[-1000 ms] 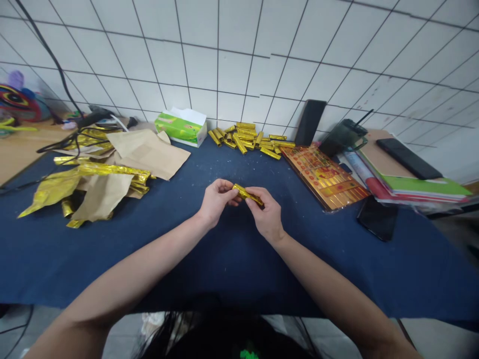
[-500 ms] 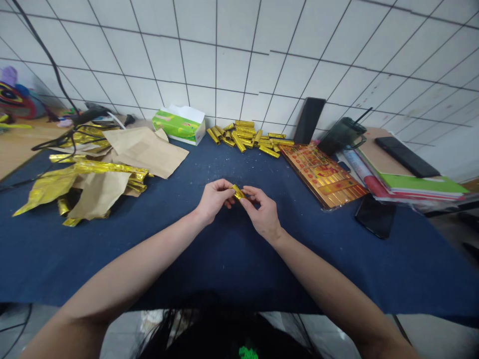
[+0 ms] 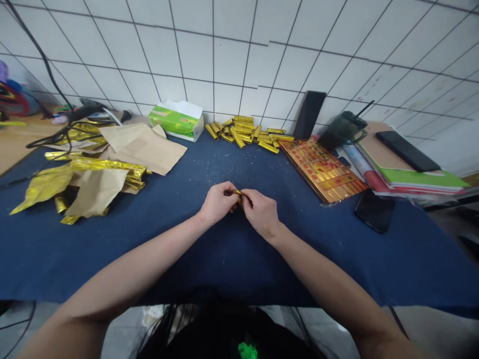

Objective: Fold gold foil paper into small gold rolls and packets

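Left hand (image 3: 219, 204) and right hand (image 3: 262, 214) both pinching one gold foil piece (image 3: 239, 192) (mostly hidden by fingers), mid-width over the blue-covered table (image 3: 224, 264). Gold foil tubes (image 3: 237, 137) heaped at its back edge, tissue pack (image 3: 175, 120) just left. Brown paper sheets (image 3: 145, 146) toward left edge, black smartphone (image 3: 374, 212) toward right.

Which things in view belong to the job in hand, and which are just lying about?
In the job: gold piece, held in left hand and right hand; probably the gold rolls and gold foil.
Seemingly lying about: tissue pack, dark mug, black phone.
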Available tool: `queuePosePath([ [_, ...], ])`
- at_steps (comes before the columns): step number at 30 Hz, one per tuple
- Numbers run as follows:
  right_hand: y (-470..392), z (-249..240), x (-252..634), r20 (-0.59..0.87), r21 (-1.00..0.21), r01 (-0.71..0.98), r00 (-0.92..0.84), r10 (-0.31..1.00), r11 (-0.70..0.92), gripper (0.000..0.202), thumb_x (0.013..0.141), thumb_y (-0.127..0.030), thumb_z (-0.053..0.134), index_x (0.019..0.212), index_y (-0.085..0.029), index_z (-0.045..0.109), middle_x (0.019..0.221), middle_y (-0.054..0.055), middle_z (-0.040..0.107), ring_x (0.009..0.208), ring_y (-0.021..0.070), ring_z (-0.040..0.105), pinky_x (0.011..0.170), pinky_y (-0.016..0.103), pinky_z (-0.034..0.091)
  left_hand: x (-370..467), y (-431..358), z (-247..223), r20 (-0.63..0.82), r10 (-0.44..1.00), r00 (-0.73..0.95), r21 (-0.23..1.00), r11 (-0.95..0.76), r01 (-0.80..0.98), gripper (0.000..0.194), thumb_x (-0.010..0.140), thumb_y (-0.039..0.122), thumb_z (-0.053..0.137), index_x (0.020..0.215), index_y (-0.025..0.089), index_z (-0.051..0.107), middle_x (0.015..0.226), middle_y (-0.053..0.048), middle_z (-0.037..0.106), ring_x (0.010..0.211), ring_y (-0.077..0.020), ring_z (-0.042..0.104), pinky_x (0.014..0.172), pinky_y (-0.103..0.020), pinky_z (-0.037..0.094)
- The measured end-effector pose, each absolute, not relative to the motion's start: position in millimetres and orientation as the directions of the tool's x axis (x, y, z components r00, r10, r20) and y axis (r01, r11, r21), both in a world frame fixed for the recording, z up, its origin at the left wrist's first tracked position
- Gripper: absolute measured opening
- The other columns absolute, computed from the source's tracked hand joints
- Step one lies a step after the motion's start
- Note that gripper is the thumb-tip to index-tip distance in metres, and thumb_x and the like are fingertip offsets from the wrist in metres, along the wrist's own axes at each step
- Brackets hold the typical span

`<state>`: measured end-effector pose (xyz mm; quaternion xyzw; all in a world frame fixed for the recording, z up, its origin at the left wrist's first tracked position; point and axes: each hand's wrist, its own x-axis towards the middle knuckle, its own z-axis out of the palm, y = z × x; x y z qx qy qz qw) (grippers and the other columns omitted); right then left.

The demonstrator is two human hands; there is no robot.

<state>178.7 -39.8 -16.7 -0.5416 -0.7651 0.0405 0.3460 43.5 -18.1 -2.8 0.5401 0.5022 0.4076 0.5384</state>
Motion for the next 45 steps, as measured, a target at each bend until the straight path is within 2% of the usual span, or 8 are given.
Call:
queuePosePath([
  [7,-38,-13,180,0.465,-0.425,0.836,-0.128,0.876,0.347,0.018,0.083,-0.021,0.043,0.082,-0.021,0.061,0.08,0.003,0.069,0.069,0.0162,0.064,0.06,0.025,0.043,45,-20,-4,-0.077,0.988,0.133,0.996,0.072,0.044,0.009,0.065,0.014,0.058,0.064,0.015,0.05,0.05,0.003,0.055,0.044,-0.0093,0.055,0.04,-0.019,0.046],
  [16,-38,-12,181,0.395,-0.484,0.826,-0.089,0.915,0.289,0.017,0.08,-0.02,0.045,0.08,-0.022,0.061,0.078,0.002,0.068,0.068,0.0168,0.062,0.061,0.027,0.043,43,-18,-5,-0.038,0.983,0.179,0.999,0.038,0.005,0.012,0.062,0.022,0.066,0.069,0.013,0.063,0.066,-0.001,0.062,0.051,-0.0077,0.056,0.045,-0.018,0.047],
  [21,-38,-13,181,0.408,-0.534,0.775,-0.115,0.906,0.338,0.021,0.08,-0.018,0.043,0.082,-0.022,0.063,0.084,0.003,0.068,0.076,0.0171,0.063,0.068,0.028,0.045,42,-18,-4,-0.006,0.988,0.153,0.998,-0.004,0.065,0.011,0.064,0.023,0.065,0.07,0.013,0.066,0.065,-0.001,0.061,0.052,-0.0092,0.056,0.047,-0.02,0.048],
  [29,-36,-12,181,0.346,-0.591,0.751,-0.095,0.933,0.295,0.018,0.077,-0.018,0.046,0.082,-0.023,0.063,0.083,0.002,0.069,0.074,0.0177,0.063,0.066,0.029,0.046,37,-19,-9,0.211,0.957,0.199,0.937,-0.256,0.237,0.009,0.071,0.022,0.06,0.074,0.019,0.068,0.09,-0.005,0.062,0.067,-0.0106,0.058,0.058,-0.023,0.05],
  [34,-35,-14,180,0.325,-0.688,0.678,-0.032,0.945,0.26,0.016,0.076,-0.019,0.049,0.085,-0.023,0.062,0.078,0.002,0.068,0.069,0.0164,0.063,0.065,0.029,0.047,37,-19,-8,0.159,0.966,0.206,0.951,-0.206,0.23,0.01,0.071,0.023,0.06,0.076,0.018,0.067,0.076,-0.002,0.061,0.055,-0.0088,0.056,0.055,-0.023,0.048],
  [37,-35,-14,180,0.317,-0.715,0.653,-0.015,0.948,0.249,0.013,0.076,-0.02,0.049,0.082,-0.022,0.061,0.075,0.001,0.067,0.066,0.0159,0.062,0.063,0.028,0.047,37,-18,-5,0.138,0.968,0.208,0.943,-0.192,0.271,0.01,0.071,0.023,0.06,0.076,0.018,0.068,0.07,-0.001,0.062,0.056,-0.0106,0.057,0.056,-0.023,0.047],
  [42,-36,-13,179,0.311,-0.734,0.635,0.0,0.95,0.24,0.013,0.077,-0.022,0.049,0.08,-0.022,0.061,0.075,0.002,0.067,0.066,0.0158,0.062,0.063,0.029,0.048,36,-17,-2,0.121,0.963,0.241,0.931,-0.194,0.309,0.014,0.073,0.018,0.055,0.069,0.019,0.068,0.08,-0.003,0.068,0.066,-0.0135,0.061,0.062,-0.025,0.049],
  [45,-36,-14,179,0.324,-0.738,0.624,-0.007,0.946,0.257,0.015,0.078,-0.02,0.047,0.084,-0.022,0.06,0.078,0.002,0.068,0.069,0.0163,0.063,0.066,0.03,0.049,35,-15,-3,0.11,0.96,0.258,0.94,-0.184,0.287,0.014,0.073,0.018,0.054,0.073,0.018,0.068,0.085,-0.004,0.068,0.062,-0.012,0.06,0.059,-0.024,0.049],
])
